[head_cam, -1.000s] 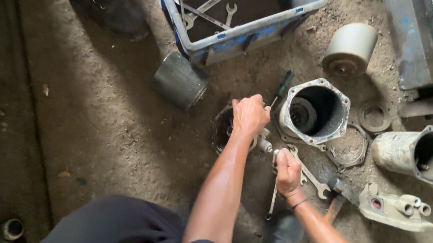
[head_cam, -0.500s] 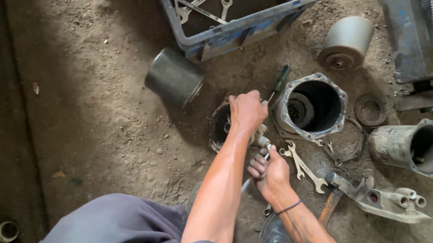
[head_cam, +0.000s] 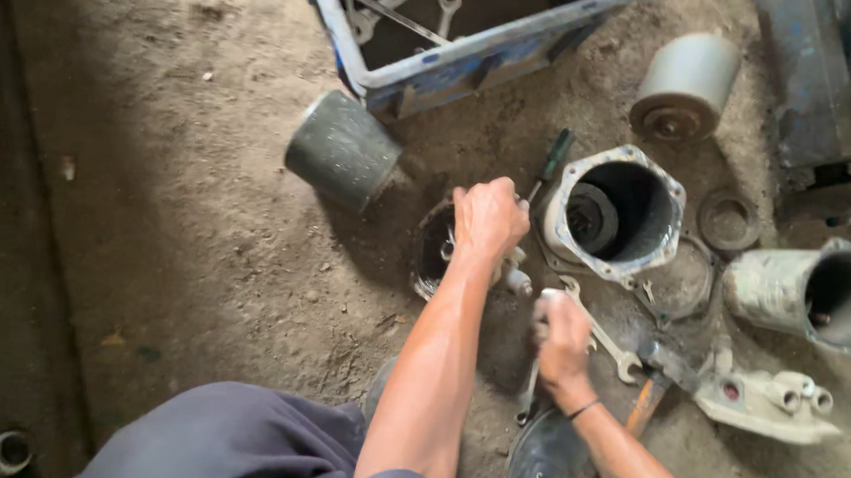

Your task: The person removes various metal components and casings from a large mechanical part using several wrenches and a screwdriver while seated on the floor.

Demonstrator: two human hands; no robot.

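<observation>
Left hand (head_cam: pixel 489 216) clamps its fingers over the round metal housing (head_cam: pixel 435 249) on the dirt floor (head_cam: pixel 198 255), mid-scene; right hand (head_cam: pixel 562 336) fists a spanner (head_cam: pixel 531 393). Heavy, rigid, probably greasy: best gripped by the rim.

Left hand (head_cam: pixel 489 216) at frame centre, fingers curled shut in fist, knuckles up. Left forearm bare, runs straight up from lower centre. Right hand (head_cam: pixel 563 334) lower right of centre, blurred, fingers closed in fist. Right forearm enters from bottom right, dark band at wrist.
</observation>
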